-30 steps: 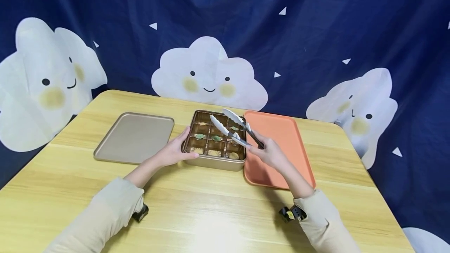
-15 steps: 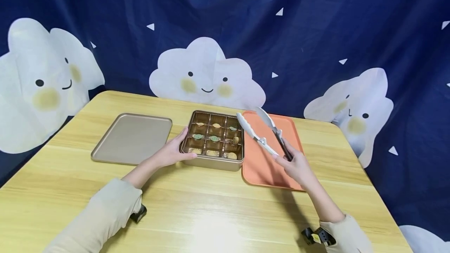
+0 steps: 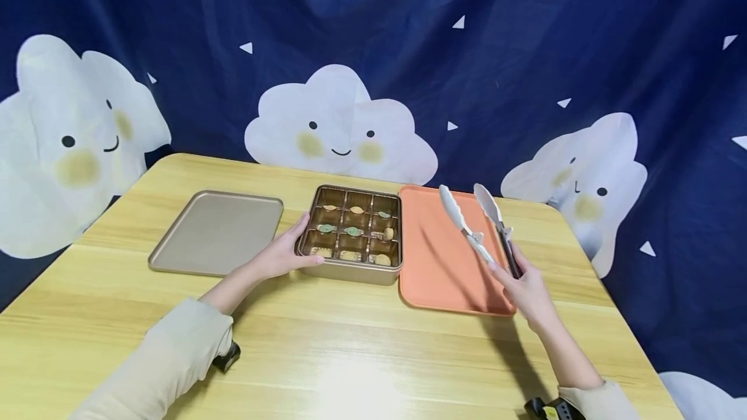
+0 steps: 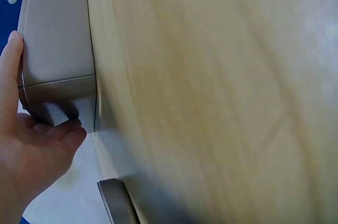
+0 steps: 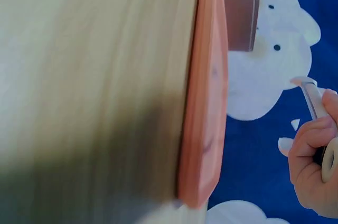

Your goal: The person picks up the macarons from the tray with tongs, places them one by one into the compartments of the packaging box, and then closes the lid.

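A bronze square tin [image 3: 350, 272] stands mid-table, its brown insert divided into several compartments. Round tan cookies show in the front row, such as the front-right cookie [image 3: 382, 260]; another cookie [image 3: 388, 233] leans in the right middle compartment. Small green and orange labels show in other compartments. My left hand [image 3: 279, 256] holds the tin's front-left corner, thumb on the front rim and fingers around the left side. My right hand [image 3: 528, 290] grips a pair of tongs [image 3: 480, 249] above the orange tray; the tong arms are spread, with nothing between the tips.
An orange tray [image 3: 432, 287] lies directly right of the tin. Left of it lies a flat bronze lid-like tray [image 3: 224, 232]. The wooden table [image 3: 327, 355] ends at the back before a dark blue curtain [image 3: 408, 24] with clouds.
My right hand has carried the tongs rightward from over the tin to over the orange tray's right side. A cookie in the right middle compartment has come into view. My left hand stays on the tin.
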The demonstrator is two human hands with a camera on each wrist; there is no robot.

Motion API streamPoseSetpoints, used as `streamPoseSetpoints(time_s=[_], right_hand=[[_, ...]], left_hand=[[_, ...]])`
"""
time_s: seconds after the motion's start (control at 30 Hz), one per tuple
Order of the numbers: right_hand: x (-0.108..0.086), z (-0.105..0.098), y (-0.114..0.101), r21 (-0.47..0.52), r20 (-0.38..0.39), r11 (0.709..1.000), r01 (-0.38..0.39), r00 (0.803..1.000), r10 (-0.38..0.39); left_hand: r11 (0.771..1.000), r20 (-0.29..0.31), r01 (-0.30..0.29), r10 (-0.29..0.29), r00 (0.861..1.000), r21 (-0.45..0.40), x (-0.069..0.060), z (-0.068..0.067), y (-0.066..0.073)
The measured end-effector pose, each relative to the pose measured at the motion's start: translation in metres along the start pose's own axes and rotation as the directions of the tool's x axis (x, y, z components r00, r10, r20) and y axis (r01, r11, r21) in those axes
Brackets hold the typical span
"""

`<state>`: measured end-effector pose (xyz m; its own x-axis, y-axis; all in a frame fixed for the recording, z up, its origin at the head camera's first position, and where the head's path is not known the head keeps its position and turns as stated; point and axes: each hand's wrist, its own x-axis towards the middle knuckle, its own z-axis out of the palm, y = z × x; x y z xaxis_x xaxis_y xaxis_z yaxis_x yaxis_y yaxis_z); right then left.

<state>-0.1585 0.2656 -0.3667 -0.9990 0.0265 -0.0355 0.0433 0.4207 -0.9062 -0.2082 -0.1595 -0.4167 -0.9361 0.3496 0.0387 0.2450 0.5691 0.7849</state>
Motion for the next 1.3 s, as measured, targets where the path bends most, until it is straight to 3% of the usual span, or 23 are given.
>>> streamPoseSetpoints(time_s=[0.67, 0.87, 1.03, 1.17, 1.3], right_hand=[[0.004, -0.041, 0.048, -0.061, -0.144, 0.997, -0.041, 0.989, 0.032], [0.011, -0.054, 0.060, -0.117, -0.163, 0.985, -0.127, 0.981, 0.108], [0.016, -0.059, 0.064, -0.092, -0.174, 0.977, -0.191, 0.970, 0.173], [0.019, -0.059, 0.066, -0.065, -0.163, 0.976, -0.208, 0.967, 0.195], [0.022, -0.060, 0.068, -0.104, -0.144, 0.972, -0.212, 0.970, 0.196]], left_hand=[[1.000, 0.008, -0.012, 0.012, 1.000, 0.005, 0.001, -0.001, -0.001], [1.000, 0.001, -0.013, 0.013, 1.000, 0.004, 0.001, -0.001, -0.002], [1.000, 0.002, -0.010, 0.010, 1.000, 0.009, 0.001, -0.001, -0.001], [1.000, -0.001, -0.009, 0.009, 1.000, 0.012, 0.001, -0.002, -0.001], [1.000, 0.001, -0.010, 0.010, 1.000, 0.011, 0.001, -0.001, -0.001]])
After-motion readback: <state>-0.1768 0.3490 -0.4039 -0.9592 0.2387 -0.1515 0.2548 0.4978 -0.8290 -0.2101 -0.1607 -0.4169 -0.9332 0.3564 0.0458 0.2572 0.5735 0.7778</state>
